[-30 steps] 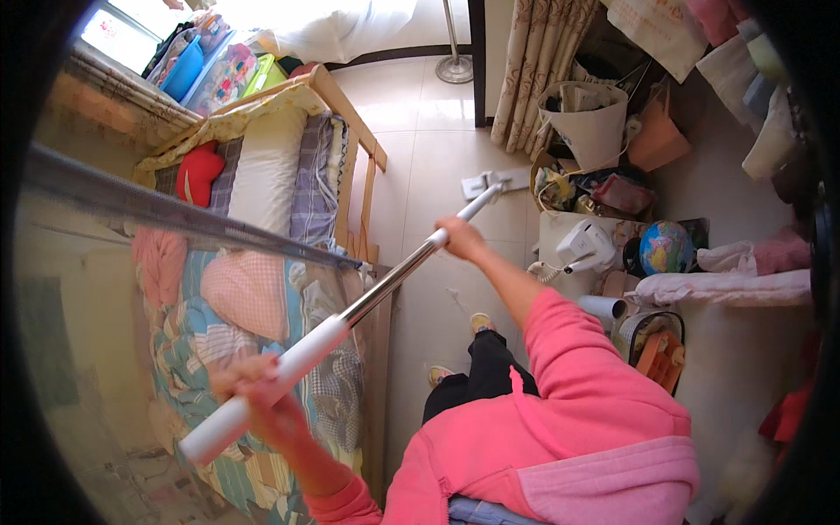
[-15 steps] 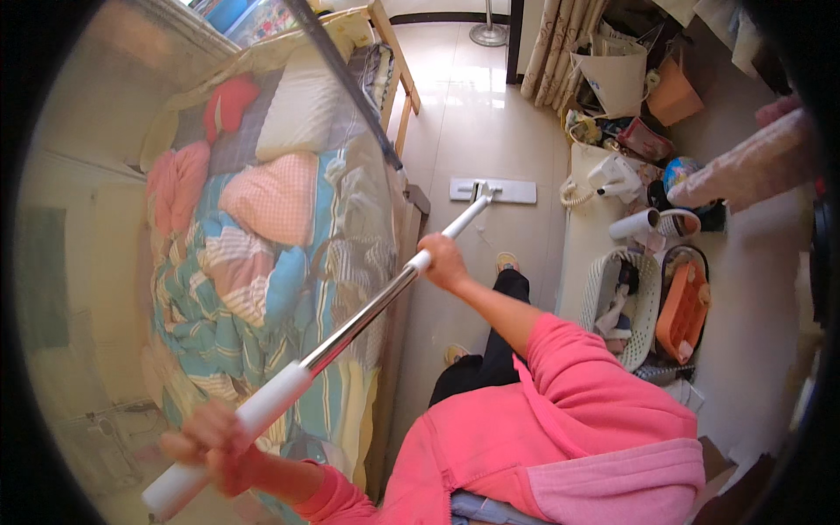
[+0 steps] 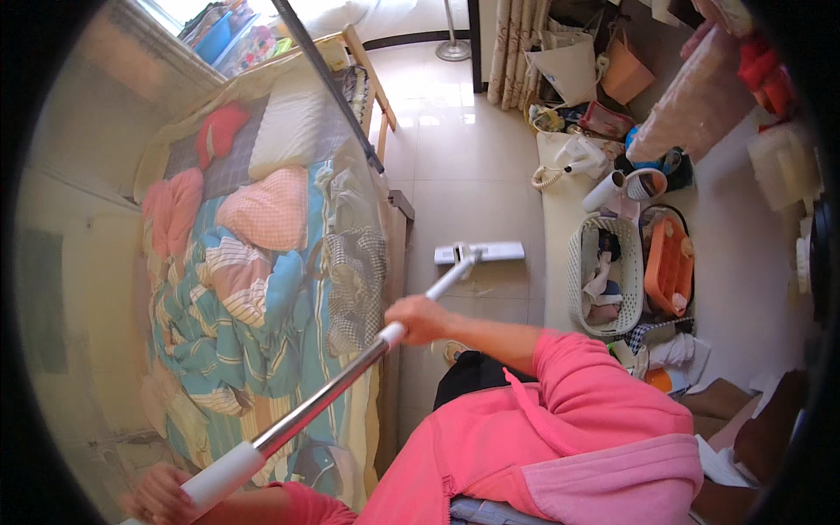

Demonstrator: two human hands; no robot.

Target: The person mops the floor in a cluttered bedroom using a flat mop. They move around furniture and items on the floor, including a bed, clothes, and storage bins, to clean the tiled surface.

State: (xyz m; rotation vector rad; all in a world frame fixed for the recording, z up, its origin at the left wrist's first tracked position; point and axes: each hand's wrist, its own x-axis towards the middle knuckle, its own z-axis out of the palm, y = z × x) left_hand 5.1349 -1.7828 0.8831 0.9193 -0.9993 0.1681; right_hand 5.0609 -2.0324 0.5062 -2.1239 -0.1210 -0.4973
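A flat mop (image 3: 319, 402) with a white and silver pole slants from the lower left up to its white rectangular head (image 3: 499, 252) on the tiled floor. My right hand (image 3: 420, 320) is wrapped round the pole at the white collar below the mop head. At the lower left, my left hand (image 3: 159, 495) grips the thick white end of the handle, partly blurred. Both pink sleeves lead back to my body. A shoe (image 3: 453, 352) shows on the floor between the mop head and my dark trouser leg.
A bed (image 3: 392, 262) with crumpled teal bedding (image 3: 236, 337) and pillows stands close on the left, under a clear net and a dark pole (image 3: 328, 83). Along the right are a white basket (image 3: 577, 280), an orange basket (image 3: 672, 271), bags and a hairdryer-like white appliance (image 3: 584, 157).
The mop head has come back toward me and slightly left. Both hands have moved down and left with the pole. One shoe has gone out of sight, and the view has shifted.
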